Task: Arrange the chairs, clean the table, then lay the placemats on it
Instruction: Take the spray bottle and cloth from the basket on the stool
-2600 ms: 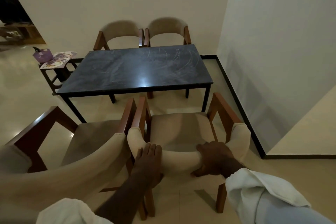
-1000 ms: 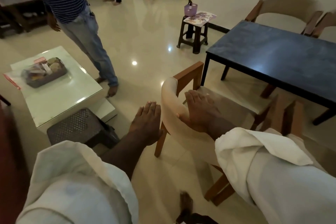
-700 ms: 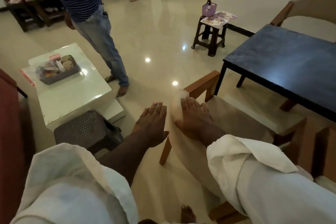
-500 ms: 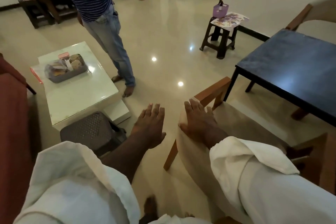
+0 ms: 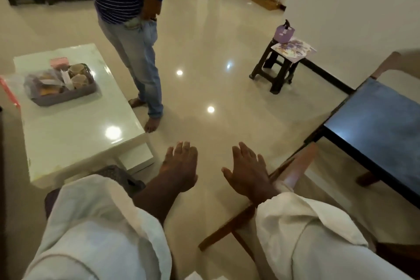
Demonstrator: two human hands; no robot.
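Polished cream tile floor (image 5: 216,57) fills most of the view and reflects the ceiling lights. A low white worktop (image 5: 75,134) stands at left and carries a tray (image 5: 61,84) of cups and packets. The dark worktop (image 5: 381,125) to be cleaned and laid is at the right edge; only one corner is visible. A bystander (image 5: 136,52) stands between the two worktops. The chair (image 5: 300,163) stands at lower right, angled, just beside the dark worktop's corner. The stool (image 5: 279,73) stands near the far wall, with the placemats (image 5: 293,49) on it, overhanging the seat, and a purple basket (image 5: 284,30) behind them.

Left hand (image 5: 179,166): fingers straight and spread, holding nothing, over bare floor. Right hand (image 5: 246,171): same condition, just beside the chair's wooden arm; contact cannot be confirmed.

Hazards, as judged:
- The chair is not gripped. A one-sided push could swing it into the dark worktop's leg.
- The glossy floor may let chair legs slide too far.
- The overhanging placemats could slip off if the basket is disturbed.
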